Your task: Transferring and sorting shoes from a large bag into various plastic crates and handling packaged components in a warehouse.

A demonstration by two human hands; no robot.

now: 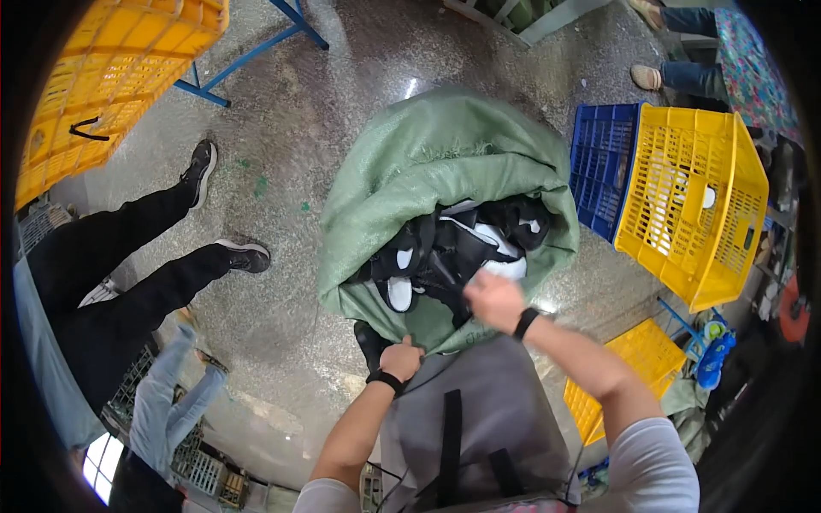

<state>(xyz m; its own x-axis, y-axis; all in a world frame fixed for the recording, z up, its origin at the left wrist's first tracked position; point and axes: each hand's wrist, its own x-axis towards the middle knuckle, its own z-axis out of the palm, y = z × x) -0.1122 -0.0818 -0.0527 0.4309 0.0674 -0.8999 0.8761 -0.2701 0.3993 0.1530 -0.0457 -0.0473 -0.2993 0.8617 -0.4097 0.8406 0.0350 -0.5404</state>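
Black-and-white shoes (pixel 445 263) sit in the open green sack (pixel 385 184); left hand (pixel 399 358) pinches its near edge; right hand (pixel 497 301) blurry, can't tell its grip.

A wide green woven-plastic sack (pixel 428 184) stands open on the floor (pixel 291 316); inside it, black-and-white shoe-like pieces (pixel 440 265) lie jumbled.

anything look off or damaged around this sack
Yes, slightly: the green sack looks frayed, with loose fibres along its folded far side, beyond the jumbled black-and-white items inside. A few green specks also mark the floor to its left; I can't tell whether they're scraps or stains.
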